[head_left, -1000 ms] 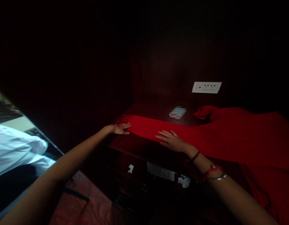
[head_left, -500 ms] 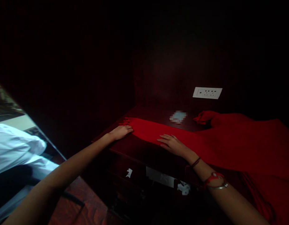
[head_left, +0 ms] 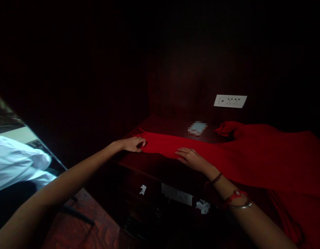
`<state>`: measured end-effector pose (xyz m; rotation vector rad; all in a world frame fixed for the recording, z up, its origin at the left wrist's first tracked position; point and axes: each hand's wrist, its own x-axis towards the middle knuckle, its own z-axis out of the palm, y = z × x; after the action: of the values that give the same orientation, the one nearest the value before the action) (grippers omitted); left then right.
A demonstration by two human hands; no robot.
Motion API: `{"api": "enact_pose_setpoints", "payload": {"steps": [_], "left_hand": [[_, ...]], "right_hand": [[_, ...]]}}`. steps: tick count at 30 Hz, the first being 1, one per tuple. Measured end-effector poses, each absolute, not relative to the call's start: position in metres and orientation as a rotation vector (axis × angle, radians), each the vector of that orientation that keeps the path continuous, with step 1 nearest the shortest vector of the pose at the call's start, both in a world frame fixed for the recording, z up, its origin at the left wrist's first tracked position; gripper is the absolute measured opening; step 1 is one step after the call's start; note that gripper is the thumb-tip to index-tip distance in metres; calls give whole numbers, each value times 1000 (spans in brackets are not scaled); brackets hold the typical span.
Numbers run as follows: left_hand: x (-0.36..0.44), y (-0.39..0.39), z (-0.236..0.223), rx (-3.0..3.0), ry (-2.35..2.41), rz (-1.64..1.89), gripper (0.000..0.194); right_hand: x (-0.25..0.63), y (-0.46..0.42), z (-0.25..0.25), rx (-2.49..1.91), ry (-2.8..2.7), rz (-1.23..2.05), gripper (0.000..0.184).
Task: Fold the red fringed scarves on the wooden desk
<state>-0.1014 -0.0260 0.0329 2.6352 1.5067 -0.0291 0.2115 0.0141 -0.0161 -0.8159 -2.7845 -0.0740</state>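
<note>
A long red cloth [head_left: 253, 155] lies across a dark wooden table [head_left: 154, 164] in a dim room. My left hand [head_left: 132, 144] is at the cloth's left end, fingers curled and pinching its edge. Further right, my right hand [head_left: 191, 157] rests flat on the cloth with fingers stretched out, pressing it onto the table. Red and dark bands and a metal bangle sit on my right wrist.
A small pale blurred item [head_left: 197, 128] lies on the table behind the cloth. A white socket plate [head_left: 230, 101] is on the dark wall. Paper scraps [head_left: 177, 194] stick to the table's front. At far left is white fabric [head_left: 17, 162].
My left hand went from lying flat at the cloth's end to curling and pinching its edge. The cloth's left end has bunched slightly. My right hand stayed flat on the cloth.
</note>
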Motion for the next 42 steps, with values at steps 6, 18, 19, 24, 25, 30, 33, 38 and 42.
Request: {"api": "enact_pose_setpoints", "payload": {"steps": [6,18,19,24,25,30,33,38,42], "left_hand": [[-113,-3,24,2560,1692,-9,26],[-161,16,1,2386,1596,424,39],[-165,17,-3,2387,1602,442,38],[-179,25,-19,2414,1497,523,40],[-180,26,-21,2423,1476,550,40],[-186,31,-29,2473,1473,617,40],[-189,32,-33,2500,1497,637,40],[-193,30,-38,2536,1493,656,38],[-193,29,-37,2578,1460,661,37]], "right_hand": [[213,13,-17,-793,-2779,-121,34],[93,-3,9,-624,-2836,-221,28],[81,-3,8,-660,-2840,-229,28],[49,7,1,-841,-2805,-235,25],[47,10,0,-851,-2804,-234,26],[43,21,-5,-867,-2788,-183,26],[41,24,-8,-856,-2751,-76,24],[39,22,-9,-705,-2704,87,20],[46,20,-7,-727,-2719,113,20]]}}
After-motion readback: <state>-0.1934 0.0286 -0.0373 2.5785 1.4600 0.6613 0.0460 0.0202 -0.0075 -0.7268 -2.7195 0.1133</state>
